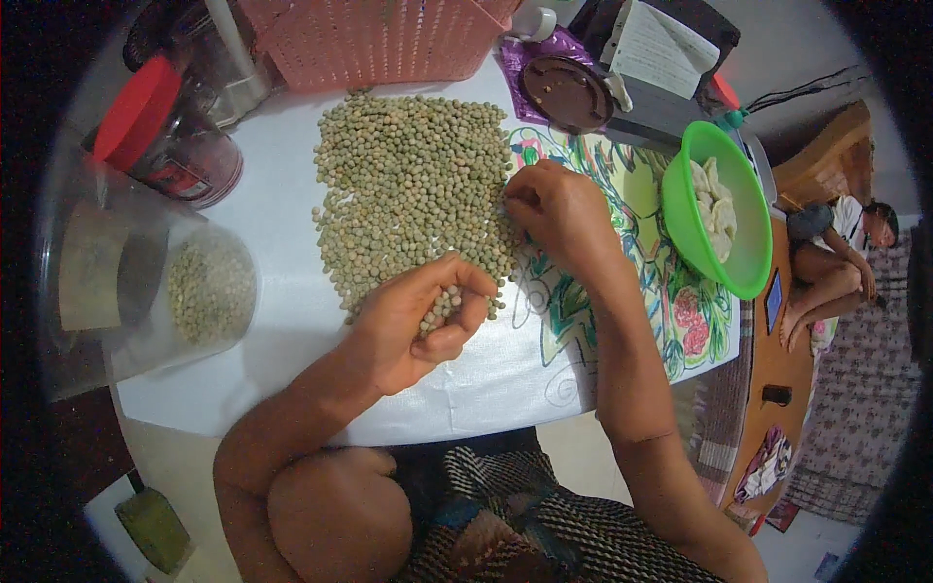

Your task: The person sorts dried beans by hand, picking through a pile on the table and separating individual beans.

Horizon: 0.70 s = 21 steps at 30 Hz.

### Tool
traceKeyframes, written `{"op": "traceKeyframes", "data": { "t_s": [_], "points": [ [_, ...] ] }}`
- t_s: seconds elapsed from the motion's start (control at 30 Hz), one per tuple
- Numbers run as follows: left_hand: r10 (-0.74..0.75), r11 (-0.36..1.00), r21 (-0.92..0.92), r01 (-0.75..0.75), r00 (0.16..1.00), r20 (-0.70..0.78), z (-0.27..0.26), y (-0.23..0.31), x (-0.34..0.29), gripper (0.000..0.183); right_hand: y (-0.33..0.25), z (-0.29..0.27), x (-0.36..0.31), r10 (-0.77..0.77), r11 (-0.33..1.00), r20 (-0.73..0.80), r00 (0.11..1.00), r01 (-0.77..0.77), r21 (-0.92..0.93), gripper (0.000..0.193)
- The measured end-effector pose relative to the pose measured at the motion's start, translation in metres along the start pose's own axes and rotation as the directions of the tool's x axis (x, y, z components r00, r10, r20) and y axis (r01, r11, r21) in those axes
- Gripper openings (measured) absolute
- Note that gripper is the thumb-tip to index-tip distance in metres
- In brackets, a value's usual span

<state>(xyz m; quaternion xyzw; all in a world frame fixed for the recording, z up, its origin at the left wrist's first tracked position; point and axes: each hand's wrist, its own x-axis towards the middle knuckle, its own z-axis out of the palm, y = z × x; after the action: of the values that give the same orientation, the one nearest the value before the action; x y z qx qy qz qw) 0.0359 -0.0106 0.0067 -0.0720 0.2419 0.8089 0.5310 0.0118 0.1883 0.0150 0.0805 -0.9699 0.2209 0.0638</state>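
Dried green peas (413, 180) lie spread in a rough rectangle on a white-topped table. At the near edge of the spread, my left hand (398, 321) is turned palm up, its fingers curled around a small handful of dried peas (443, 309). My right hand (569, 209) hovers at the right edge of the spread, fingertips pinched together. Whatever is between those fingertips, if anything, is hidden. A clear plastic container (243, 262), lying on its side at the left, has more peas inside.
Behind the peas stands a pink basket (379, 44). A red-lidded jar (190, 160) is at the far left. To the right are a green bowl (748, 233) with pale pieces, a brown lid (564, 92) and a drawn-on colourful sheet (583, 321). Another person (836, 257) sits far right.
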Motion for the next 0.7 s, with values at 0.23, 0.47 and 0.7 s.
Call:
{"op": "traceKeyframes", "data": {
  "t_s": [0.23,0.47,0.7],
  "points": [
    [0.000,0.999,0.036,0.001,1.000,-0.028,0.000,0.001,-0.001,0.034,-0.002,0.004,0.001,0.001,0.998,-0.036,0.999,-0.003,-0.063,0.009],
    [0.005,0.997,0.071,-0.003,1.000,-0.023,-0.002,0.001,0.002,0.036,-0.003,-0.005,0.000,0.039,0.997,-0.032,0.999,-0.036,0.071,0.009],
    [-0.015,1.000,-0.004,0.015,1.000,0.015,-0.003,0.000,0.001,0.037,-0.023,-0.023,-0.006,0.009,0.542,0.201,0.979,-0.174,0.822,0.006]
  ]
}}
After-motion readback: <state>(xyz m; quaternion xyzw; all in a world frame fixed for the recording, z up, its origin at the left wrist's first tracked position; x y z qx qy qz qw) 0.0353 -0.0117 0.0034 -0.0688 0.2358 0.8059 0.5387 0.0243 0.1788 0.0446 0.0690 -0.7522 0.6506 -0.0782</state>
